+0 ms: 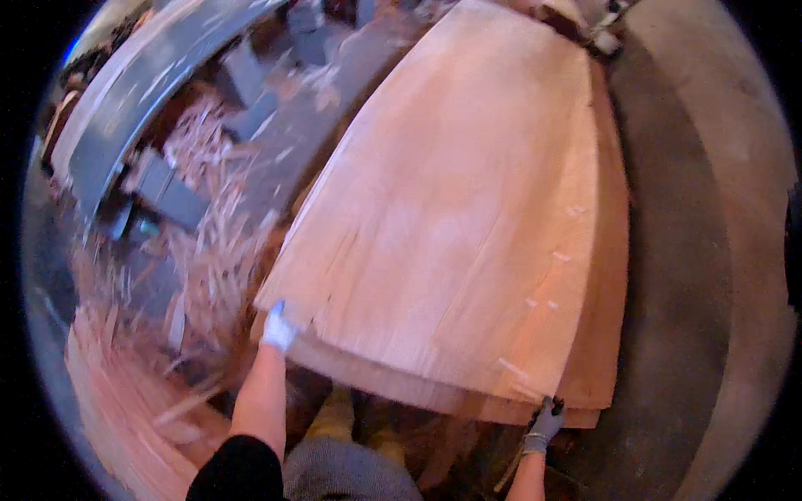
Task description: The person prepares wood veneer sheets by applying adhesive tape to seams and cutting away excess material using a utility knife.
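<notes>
A large, thin wood veneer sheet (pixel 451 200) stretches out in front of me, with short pale strips along its right side. My left hand (pixel 278 328), in a white glove, grips its near left corner. At the near right corner, my right hand (pixel 546 422), in a grey glove with dark fingertips, is closed on the edge of the same sheet. The near edge is raised slightly over the sheets below. More veneer (pixel 600 334) shows beneath it, sticking out along the right side. Both thumbs lie over the edge; the fingers underneath are hidden.
A grey metal frame (pixel 150 92) with blocky parts stands at the far left. Wood scraps (pixel 209 225) and a heap of veneer strips (pixel 125 401) lie to my left. Dark floor (pixel 677 250) runs along the right. Something blurred (pixel 603 37) is at the sheet's far end.
</notes>
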Available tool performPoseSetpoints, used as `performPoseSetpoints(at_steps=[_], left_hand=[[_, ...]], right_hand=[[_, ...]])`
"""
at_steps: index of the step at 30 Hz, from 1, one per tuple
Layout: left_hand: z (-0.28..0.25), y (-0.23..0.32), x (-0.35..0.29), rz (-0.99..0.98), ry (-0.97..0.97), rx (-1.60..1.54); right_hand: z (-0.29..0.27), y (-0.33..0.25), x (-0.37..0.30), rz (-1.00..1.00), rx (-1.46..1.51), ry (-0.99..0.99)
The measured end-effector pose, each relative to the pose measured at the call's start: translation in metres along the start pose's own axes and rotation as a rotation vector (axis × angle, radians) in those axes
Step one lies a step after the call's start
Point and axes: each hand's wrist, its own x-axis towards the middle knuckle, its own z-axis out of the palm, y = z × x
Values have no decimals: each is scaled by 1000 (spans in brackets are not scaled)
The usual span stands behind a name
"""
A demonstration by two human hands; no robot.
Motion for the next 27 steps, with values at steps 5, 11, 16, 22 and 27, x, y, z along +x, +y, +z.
performPoseSetpoints(at_steps=[5, 11, 16, 22, 27], left_hand=[[22, -9, 1, -115, 167, -79], [20, -53, -22, -111, 212, 151], [0, -55, -3, -82, 304, 169], [-21, -50, 29, -155, 208, 399], [-5, -40, 14, -102, 352, 512]], right_hand=[[-39, 89, 57, -170, -236, -26], [-60, 113, 65, -3, -274, -245], [-47, 87, 51, -130, -464, -332], [-70, 120, 80, 56, -378, -231], [-68, 167, 77, -378, -614, -40]])
